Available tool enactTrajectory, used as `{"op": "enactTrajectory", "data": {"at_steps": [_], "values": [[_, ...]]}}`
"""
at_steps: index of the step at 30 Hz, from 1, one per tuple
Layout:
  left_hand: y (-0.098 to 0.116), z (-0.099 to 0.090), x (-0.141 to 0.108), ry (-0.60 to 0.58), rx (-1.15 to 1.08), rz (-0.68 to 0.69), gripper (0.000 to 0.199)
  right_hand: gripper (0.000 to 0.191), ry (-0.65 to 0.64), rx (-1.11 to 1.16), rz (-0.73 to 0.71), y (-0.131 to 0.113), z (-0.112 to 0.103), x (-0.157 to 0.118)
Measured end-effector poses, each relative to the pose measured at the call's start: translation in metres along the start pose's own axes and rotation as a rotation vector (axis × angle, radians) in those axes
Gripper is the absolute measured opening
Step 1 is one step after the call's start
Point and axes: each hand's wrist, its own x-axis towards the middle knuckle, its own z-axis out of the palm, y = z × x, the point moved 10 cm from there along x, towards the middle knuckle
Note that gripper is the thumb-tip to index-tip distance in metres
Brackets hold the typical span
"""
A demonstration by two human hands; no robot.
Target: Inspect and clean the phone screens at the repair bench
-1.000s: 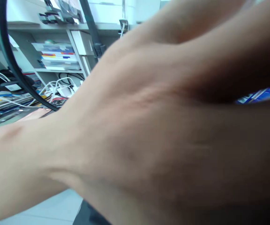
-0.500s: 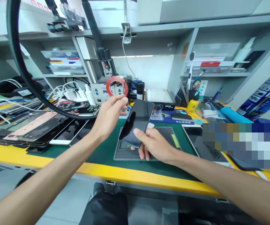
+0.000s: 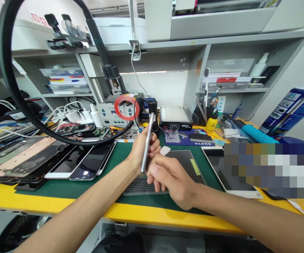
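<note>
A smartphone [image 3: 148, 143] is turned edge-on, its long narrow silver side facing me, above a grey perforated mat [image 3: 185, 161]. My left hand [image 3: 138, 147] is closed on it, the palm on the left and the fingers curled round to the right side. My right hand [image 3: 174, 181] is closed at the phone's lower end, thumb and fingers bent against it; the exact contact of the fingertips is hidden. Just beyond my right hand lies a small white piece [image 3: 165, 151] at the mat's edge.
Phones and phone panels [image 3: 80, 160] lie on the left, with a black hose [image 3: 4, 70] looping over them. At the right are a white-framed tablet [image 3: 231, 172] and a pixelated patch. Behind stand a red tape ring [image 3: 127, 107], a black-based device [image 3: 174, 119] and a yellow bottle [image 3: 211, 122].
The phone has turned from screen-up to edge-on. My left hand, open and apart from it before, has come down and closed on it. The camera view has shifted a little.
</note>
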Motion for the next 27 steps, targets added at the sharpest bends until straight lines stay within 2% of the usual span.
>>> {"op": "enactTrajectory", "data": {"at_steps": [3,6,8,11,14,17,19,21,24,27], "values": [[-0.018,0.023,0.005,-0.217,-0.289,-0.095,0.029,0.046,0.107,-0.184,-0.073,-0.008,-0.007,-0.004],[-0.023,0.034,0.006,-0.366,-0.407,-0.125,0.025,0.051,0.196,-0.344,0.008,-0.002,-0.013,-0.001],[-0.019,0.036,0.004,-0.427,-0.434,-0.112,0.027,0.056,0.205,-0.415,0.106,0.006,-0.014,0.002],[-0.006,0.033,0.001,-0.455,-0.521,-0.074,0.030,0.062,0.210,-0.462,0.212,0.012,-0.019,0.005],[0.000,0.037,-0.002,-0.505,-0.576,-0.081,0.031,0.062,0.170,-0.378,0.298,0.018,-0.020,0.008],[0.003,0.041,-0.005,-0.561,-0.582,-0.100,0.032,0.054,0.034,-0.094,0.436,0.031,-0.005,0.008],[0.006,0.040,-0.007,-0.570,-0.526,-0.116,0.034,0.052,-0.031,0.069,0.498,0.037,0.004,0.006],[0.010,0.035,-0.007,-0.524,-0.417,-0.143,0.038,0.052,-0.038,0.121,0.480,0.037,0.006,0.007],[0.023,0.022,-0.005,-0.407,-0.261,-0.141,0.047,0.050,0.036,0.116,0.396,0.036,-0.001,0.010],[0.041,0.013,-0.003,-0.340,-0.171,-0.038,0.060,0.050,0.117,0.094,0.375,0.039,-0.011,0.010]]}}
